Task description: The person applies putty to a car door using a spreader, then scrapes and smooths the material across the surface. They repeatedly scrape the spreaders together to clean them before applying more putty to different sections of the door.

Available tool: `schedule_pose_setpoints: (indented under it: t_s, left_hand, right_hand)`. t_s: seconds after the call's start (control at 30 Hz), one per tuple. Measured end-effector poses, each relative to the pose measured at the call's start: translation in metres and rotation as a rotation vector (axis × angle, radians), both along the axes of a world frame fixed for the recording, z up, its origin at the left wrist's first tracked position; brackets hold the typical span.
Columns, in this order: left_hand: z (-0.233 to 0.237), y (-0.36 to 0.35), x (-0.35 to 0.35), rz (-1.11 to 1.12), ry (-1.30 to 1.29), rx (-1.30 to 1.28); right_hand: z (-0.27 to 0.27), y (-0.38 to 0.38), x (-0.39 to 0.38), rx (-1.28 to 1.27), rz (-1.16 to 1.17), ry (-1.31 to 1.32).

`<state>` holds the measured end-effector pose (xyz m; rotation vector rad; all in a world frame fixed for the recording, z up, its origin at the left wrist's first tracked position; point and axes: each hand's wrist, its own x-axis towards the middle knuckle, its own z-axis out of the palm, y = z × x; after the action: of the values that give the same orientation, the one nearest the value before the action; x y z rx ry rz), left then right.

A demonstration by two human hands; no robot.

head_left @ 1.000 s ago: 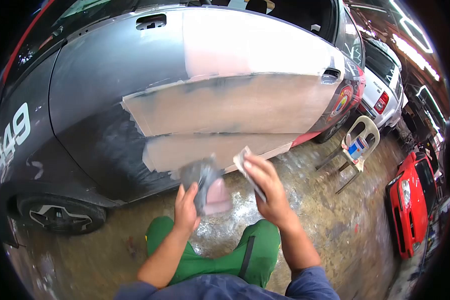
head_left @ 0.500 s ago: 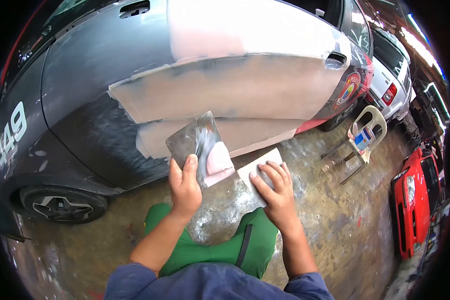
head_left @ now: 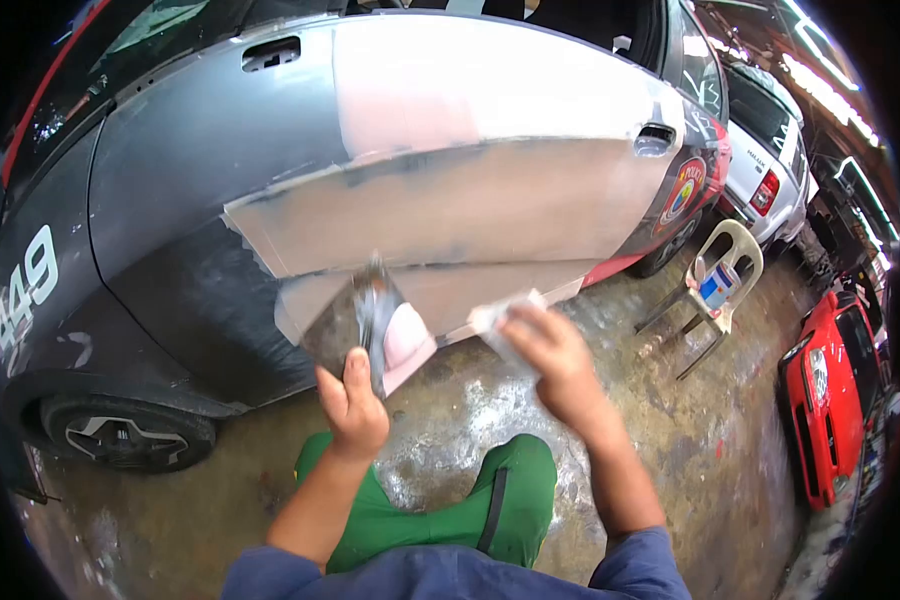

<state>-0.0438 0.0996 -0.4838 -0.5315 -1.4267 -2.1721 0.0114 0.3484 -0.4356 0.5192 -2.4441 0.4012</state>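
Car: dark-grey metal-bodied car (head_left: 205, 120), side-on beyond the left hand (head_left: 358, 412) and right hand (head_left: 562, 368).
Door patch: tan, matte, straight-edged patch (head_left: 450, 205), ahead of both hands; neither on it.
Plate: smooth, dark-grey, rectangular plate (head_left: 332, 325), material unclear, reaching out past the left hand's fingers.
Left hand: clamped on plate's near edge, thumb on upper face. Firm hold looks right; best kept near level.
Right hand: clamped on a pale, flat, thin spreader (head_left: 490, 318), both blurred.
Spreader: just beyond right fingertips, apart from plate. Low angle, whole edge meeting plate, would probably gather cleanest.
Paste: smooth pink paste mound (head_left: 406, 338) on plate, on the side toward the right hand. Inward strokes should keep it off the rim.
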Motion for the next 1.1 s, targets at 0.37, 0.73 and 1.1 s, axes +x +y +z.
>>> schedule_pose_setpoints:
  t_s: [0.37,0.73,1.1]
  left_hand:
    - [-0.260,-0.015,0.071,-0.116,-0.639,-0.584]
    - [-0.272,-0.031,0.076,-0.114,-0.728,-0.603]
    - [-0.279,-0.034,0.071,-0.133,-0.756,-0.636]
  right_hand:
    - [0.232,0.026,-0.200,0.124,-0.003,0.273]
    - [0.249,0.026,-0.245,0.236,-0.140,0.249]
    - [0.245,0.025,-0.256,0.219,-0.103,0.261]
